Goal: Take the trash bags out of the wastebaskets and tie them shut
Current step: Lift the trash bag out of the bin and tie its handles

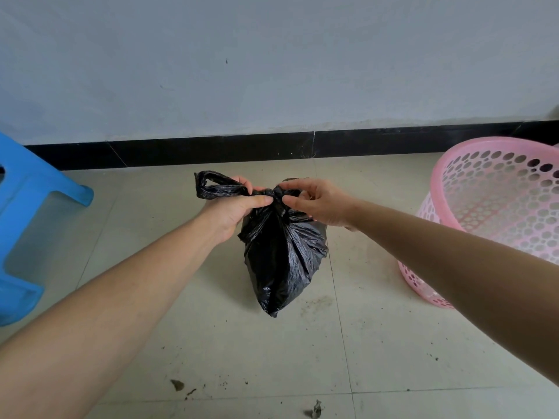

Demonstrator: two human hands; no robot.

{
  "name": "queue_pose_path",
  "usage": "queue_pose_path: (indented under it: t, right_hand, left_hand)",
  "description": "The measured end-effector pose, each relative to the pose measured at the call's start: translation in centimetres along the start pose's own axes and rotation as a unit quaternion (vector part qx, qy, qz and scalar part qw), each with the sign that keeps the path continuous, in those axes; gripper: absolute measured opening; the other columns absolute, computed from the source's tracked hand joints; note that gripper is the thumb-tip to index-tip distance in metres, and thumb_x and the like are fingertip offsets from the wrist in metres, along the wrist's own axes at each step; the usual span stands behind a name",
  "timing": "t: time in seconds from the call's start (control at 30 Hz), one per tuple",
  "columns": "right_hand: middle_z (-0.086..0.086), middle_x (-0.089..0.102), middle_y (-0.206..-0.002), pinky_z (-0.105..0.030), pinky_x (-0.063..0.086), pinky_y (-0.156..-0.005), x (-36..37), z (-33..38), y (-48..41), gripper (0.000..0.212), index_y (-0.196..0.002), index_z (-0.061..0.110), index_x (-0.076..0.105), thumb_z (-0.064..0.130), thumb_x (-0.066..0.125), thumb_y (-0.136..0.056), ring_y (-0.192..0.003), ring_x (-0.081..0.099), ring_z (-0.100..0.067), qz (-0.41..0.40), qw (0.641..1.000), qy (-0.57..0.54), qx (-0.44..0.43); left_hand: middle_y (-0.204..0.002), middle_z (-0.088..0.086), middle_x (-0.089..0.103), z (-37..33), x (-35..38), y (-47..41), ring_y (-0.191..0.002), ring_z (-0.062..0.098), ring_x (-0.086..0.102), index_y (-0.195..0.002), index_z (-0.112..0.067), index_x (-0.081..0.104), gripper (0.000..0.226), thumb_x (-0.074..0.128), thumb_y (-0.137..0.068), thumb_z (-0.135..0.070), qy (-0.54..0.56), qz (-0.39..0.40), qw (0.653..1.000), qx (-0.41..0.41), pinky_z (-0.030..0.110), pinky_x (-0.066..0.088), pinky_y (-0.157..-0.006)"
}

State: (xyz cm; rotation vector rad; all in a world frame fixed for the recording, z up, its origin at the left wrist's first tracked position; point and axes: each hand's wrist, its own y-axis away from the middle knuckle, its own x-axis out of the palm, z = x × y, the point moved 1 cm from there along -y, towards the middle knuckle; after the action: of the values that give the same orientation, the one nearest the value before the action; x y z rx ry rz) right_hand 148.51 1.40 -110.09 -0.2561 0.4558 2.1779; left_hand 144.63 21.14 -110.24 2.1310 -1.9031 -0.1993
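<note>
Left hand grip: the left hand (234, 211) is closed on the gathered neck of the black trash bag (282, 258), thumb laid across the top and pressed against the knot (269, 193); one twisted handle loop (211, 187) passes out of this hand and sticks out to the left.
Right hand grip: the right hand (317, 204) pinches the other side of the knot between thumb and forefinger, the remaining fingers curled around plastic behind it.
Knot: a tight bunch of black plastic sits between the two hands, both touching it; whether it is fully drawn cannot be told.
Bag position: the bag hangs below the hands, gathered at the top and tapering to a point at the bottom; its lower tip appears just above or at the floor (211, 343), contact not determinable. It is outside the basket.
Bag condition: glossy, creased, bulging in the middle; contents not visible.
Wastebasket: a pink perforated wastebasket (496, 213) stands to the right of the bag, apart from it, tilted with its opening toward the camera; the right forearm crosses in front of its lower edge.
Stool: a blue plastic stool (27, 207) stands at the left edge, well apart from the bag.
Floor: pale tiles with scattered dark crumbs and scraps (177, 385) in the foreground.
Wall: light grey wall (272, 71) with a black skirting strip (211, 149) behind the bag.
</note>
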Motion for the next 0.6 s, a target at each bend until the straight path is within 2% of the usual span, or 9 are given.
queue_pose_path:
  t: [0.1,0.17,0.2,0.27,0.37,0.43,0.47,0.57,0.6]
  right_hand:
    - [0.008,0.045,-0.061,-0.019,0.032,-0.052,-0.2,0.4,-0.3,0.009,-0.105,0.027,0.064,0.029,0.061,-0.097,-0.051,0.039,-0.008,-0.034,0.995,0.086,-0.034]
    - [0.013,0.051,-0.070,-0.010,0.033,-0.052,-0.6,0.6,-0.5,0.006,-0.101,0.028,0.059,0.034,0.057,-0.099,-0.055,0.048,0.003,-0.063,0.976,0.197,-0.070]
    - [0.012,0.053,-0.078,-0.011,0.034,-0.055,-0.7,0.7,-0.5,0.010,-0.103,0.027,0.057,0.036,0.053,-0.100,-0.064,0.051,0.005,-0.076,0.959,0.256,-0.092]
    - [0.008,0.053,-0.093,-0.024,0.037,-0.061,-0.9,0.9,-0.5,0.022,-0.108,0.021,0.054,0.039,0.044,-0.103,-0.074,0.052,-0.008,-0.093,0.908,0.383,-0.144]
    - [0.002,0.051,-0.089,-0.029,0.035,-0.058,-1.2,0.7,0.0,0.030,-0.108,0.013,0.052,0.036,0.032,-0.104,-0.063,0.046,-0.013,-0.090,0.788,0.568,-0.220]
    - [0.002,0.048,-0.082,-0.029,0.036,-0.058,-1.8,-0.1,0.4,0.025,-0.104,0.013,0.050,0.025,0.028,-0.104,-0.061,0.044,-0.012,-0.070,0.731,0.651,-0.192]
    - [0.002,0.047,-0.080,-0.030,0.038,-0.058,-2.0,-0.4,0.6,0.021,-0.102,0.013,0.049,0.021,0.029,-0.104,-0.060,0.044,-0.012,-0.061,0.716,0.677,-0.160]
    - [0.001,0.043,-0.076,-0.030,0.039,-0.058,-1.9,-0.6,0.9,0.017,-0.097,0.013,0.047,0.013,0.030,-0.102,-0.060,0.042,-0.011,-0.046,0.692,0.716,-0.077]
    - [0.001,0.043,-0.076,-0.031,0.039,-0.059,-1.7,-0.7,0.9,0.016,-0.097,0.012,0.046,0.012,0.031,-0.100,-0.061,0.043,-0.012,-0.043,0.687,0.722,-0.065]
  left_hand:
    - [-0.095,0.008,0.071,-0.3,0.1,0.0,-0.095,0.022,0.072,-0.068,-0.019,0.047,0.041,0.073,-0.078,0.011,0.000,0.030,1.000,-0.006,0.024,0.058,-0.079]
    - [-0.094,0.008,0.071,-0.8,0.2,0.0,-0.097,0.022,0.071,-0.070,-0.019,0.049,0.037,0.072,-0.081,0.009,0.030,0.040,0.999,-0.009,0.026,0.058,-0.087]
    - [-0.089,0.004,0.070,-1.0,0.2,-0.1,-0.097,0.021,0.071,-0.070,-0.019,0.050,0.035,0.071,-0.083,0.006,0.052,0.039,0.998,-0.011,0.027,0.057,-0.090]
    - [-0.075,-0.005,0.065,-1.2,0.4,-0.2,-0.093,0.020,0.069,-0.073,-0.020,0.052,0.033,0.072,-0.085,0.003,0.081,0.019,0.996,-0.013,0.029,0.056,-0.093]
    - [-0.085,0.004,0.061,-0.9,0.6,-0.1,-0.097,0.028,0.065,-0.086,-0.016,0.054,0.027,0.070,-0.086,0.006,0.045,0.012,0.999,-0.007,0.029,0.058,-0.085]
    - [-0.088,0.010,0.061,-0.8,0.3,0.0,-0.101,0.033,0.066,-0.094,-0.013,0.052,0.029,0.070,-0.085,0.009,0.001,0.024,1.000,-0.016,0.028,0.059,-0.079]
    - [-0.089,0.012,0.060,-0.7,0.2,0.1,-0.103,0.035,0.065,-0.094,-0.012,0.050,0.031,0.070,-0.084,0.009,-0.019,0.024,0.999,-0.020,0.028,0.059,-0.079]
    - [-0.107,0.015,0.056,-0.2,0.5,0.2,-0.108,0.035,0.064,-0.093,-0.014,0.051,0.033,0.074,-0.082,0.007,-0.069,0.006,0.996,-0.048,0.013,0.054,-0.057]
    - [-0.112,0.015,0.056,0.0,0.7,0.1,-0.110,0.034,0.064,-0.097,-0.012,0.053,0.033,0.075,-0.082,0.006,-0.072,-0.002,0.996,-0.060,0.012,0.053,-0.056]
